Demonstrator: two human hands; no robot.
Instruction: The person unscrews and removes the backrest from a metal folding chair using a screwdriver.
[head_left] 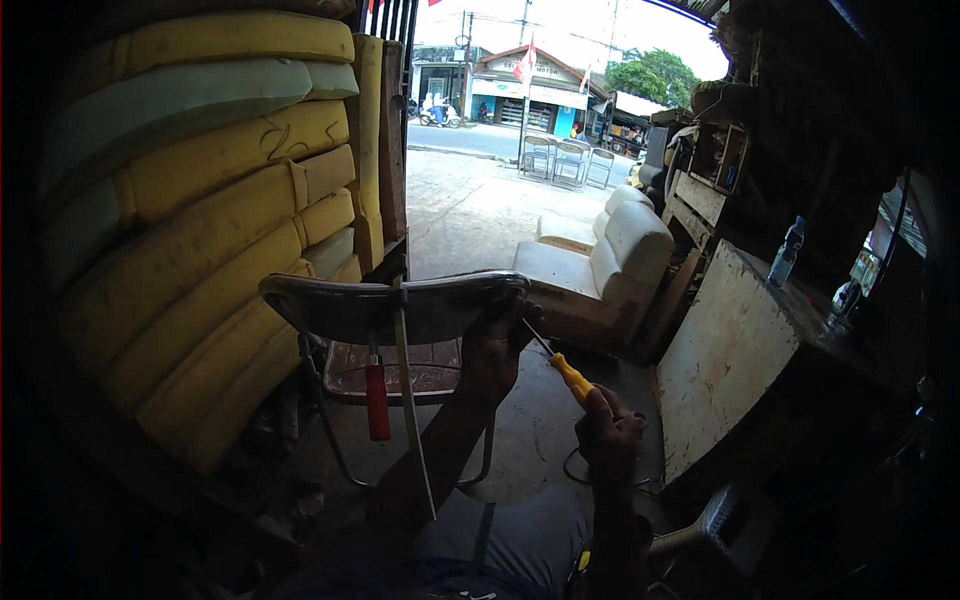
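Note:
A metal-framed folding chair stands in front of me, its dark backrest (pixel 350 310) level with my hands and its worn brown seat (pixel 345 372) lower down. My left hand (pixel 492 360) is closed round the right end of the backrest. In my right hand (pixel 608 435) is a screwdriver (pixel 570 378) with a yellow handle, its thin shaft pointing up and left. The tip meets the backrest's end beside my left fingers, where the exact contact is too dark to make out. A red-handled screwdriver (pixel 377 402) hangs upright from the backrest, beside a long pale strip (pixel 412 420).
Yellow and grey foam cushions (pixel 220 215) are piled high at the left. Ahead right sit whitish sofa seats (pixel 570 268). A worn pale box-like cabinet (pixel 725 360) stands at the right with a plastic bottle (pixel 787 252) on top. Folding chairs (pixel 568 160) stand outside near the road.

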